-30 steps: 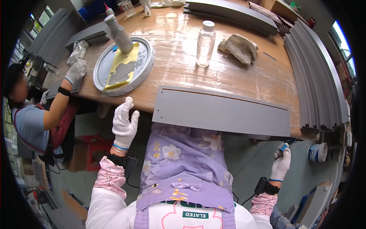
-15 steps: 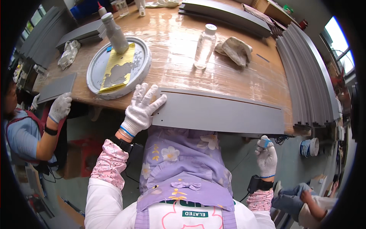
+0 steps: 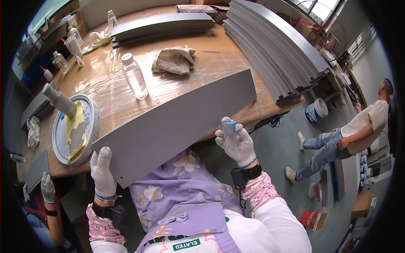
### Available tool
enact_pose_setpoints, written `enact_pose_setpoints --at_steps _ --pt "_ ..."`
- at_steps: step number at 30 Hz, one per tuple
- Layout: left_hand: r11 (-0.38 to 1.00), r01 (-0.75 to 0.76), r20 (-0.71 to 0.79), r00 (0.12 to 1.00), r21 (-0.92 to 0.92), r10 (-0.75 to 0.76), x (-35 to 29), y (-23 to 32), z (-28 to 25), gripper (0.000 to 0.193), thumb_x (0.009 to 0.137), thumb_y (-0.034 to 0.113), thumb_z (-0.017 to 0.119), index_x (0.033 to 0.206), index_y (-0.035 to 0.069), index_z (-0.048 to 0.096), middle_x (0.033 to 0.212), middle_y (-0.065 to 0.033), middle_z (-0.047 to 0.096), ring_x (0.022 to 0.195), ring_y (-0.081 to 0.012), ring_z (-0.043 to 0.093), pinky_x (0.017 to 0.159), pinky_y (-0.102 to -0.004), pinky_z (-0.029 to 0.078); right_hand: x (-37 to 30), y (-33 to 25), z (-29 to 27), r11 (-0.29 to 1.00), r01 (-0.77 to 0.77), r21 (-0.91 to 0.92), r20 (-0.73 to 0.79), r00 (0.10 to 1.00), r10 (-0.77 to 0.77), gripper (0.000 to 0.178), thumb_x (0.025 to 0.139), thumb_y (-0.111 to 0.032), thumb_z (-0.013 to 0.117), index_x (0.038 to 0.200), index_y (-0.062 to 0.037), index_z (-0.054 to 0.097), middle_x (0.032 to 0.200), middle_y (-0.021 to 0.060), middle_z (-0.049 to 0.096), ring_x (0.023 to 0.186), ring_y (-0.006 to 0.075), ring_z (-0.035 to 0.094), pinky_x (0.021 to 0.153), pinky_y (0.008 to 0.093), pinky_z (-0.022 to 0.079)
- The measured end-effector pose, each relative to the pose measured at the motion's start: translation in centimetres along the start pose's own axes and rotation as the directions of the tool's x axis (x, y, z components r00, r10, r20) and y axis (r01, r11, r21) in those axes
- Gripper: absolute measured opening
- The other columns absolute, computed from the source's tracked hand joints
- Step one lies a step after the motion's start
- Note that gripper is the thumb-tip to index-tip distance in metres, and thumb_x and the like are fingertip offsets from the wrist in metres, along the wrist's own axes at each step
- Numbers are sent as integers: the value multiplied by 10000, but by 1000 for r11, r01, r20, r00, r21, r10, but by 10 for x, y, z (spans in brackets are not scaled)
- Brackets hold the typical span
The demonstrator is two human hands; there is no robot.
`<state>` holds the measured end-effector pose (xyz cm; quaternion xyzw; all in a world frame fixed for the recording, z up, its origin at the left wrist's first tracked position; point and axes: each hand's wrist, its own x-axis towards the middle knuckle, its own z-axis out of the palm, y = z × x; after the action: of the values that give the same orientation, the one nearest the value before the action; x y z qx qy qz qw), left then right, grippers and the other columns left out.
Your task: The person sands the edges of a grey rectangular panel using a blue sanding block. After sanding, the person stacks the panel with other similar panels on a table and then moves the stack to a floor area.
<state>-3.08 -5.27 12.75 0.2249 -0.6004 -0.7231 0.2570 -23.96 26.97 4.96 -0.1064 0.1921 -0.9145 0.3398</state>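
1. Now tilting diagonally across frame centre, no longer lying level along the table (image 3: 126, 105) edge: grey panel (image 3: 177, 122).
2. Gripping its lower-left corner: left hand (image 3: 102, 170).
3. Pinching a small blue piece (image 3: 230, 125) at the panel's lower edge: right hand (image 3: 237, 143).
4. Probably repositioning for edge work.

Workshop: stacked grey panels (image 3: 278, 46), glue-stained wooden workbench (image 3: 126, 105).

one grey panel (image 3: 177, 122) held over the surface (image 3: 202, 71). one clear bottle (image 3: 135, 78). one round tray (image 3: 90, 126). one crumpled rag (image 3: 174, 60). one white bucket (image 3: 315, 111). one stack of grey strips (image 3: 274, 46). two gloved hands, left (image 3: 103, 170) and right (image 3: 236, 141).
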Motion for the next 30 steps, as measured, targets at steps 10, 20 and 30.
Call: enact_pose_setpoints --at_steps 10,20,30 --pt "966 247 -78 967 78 -241 11 -74 -51 392 978 383 544 1147 34 603 1030 -55 640 903 -135 625 783 -284 543 -49 2 9 918 -209 -336 -170 973 159 404 1006 -274 486 1302 1 481 1148 91 563 1009 184 596 882 380 532" --pt "474 300 97 909 -828 -405 -44 -91 -40 907 876 759 341 1398 23 429 1375 -155 488 1282 -309 456 1092 -496 360 -37 12 12 920 -277 -277 -245 946 211 446 959 -275 559 1306 -8 473 1135 94 591 988 252 618 872 394 524" --pt "240 145 76 958 -960 -277 -62 -114 -33 1004 836 715 502 1449 -46 269 1453 -240 360 1371 -384 338 1129 -562 289 19 49 97 738 -487 -467 -240 873 424 505 903 -274 624 1277 34 482 1096 189 598 851 218 617 787 320 510"
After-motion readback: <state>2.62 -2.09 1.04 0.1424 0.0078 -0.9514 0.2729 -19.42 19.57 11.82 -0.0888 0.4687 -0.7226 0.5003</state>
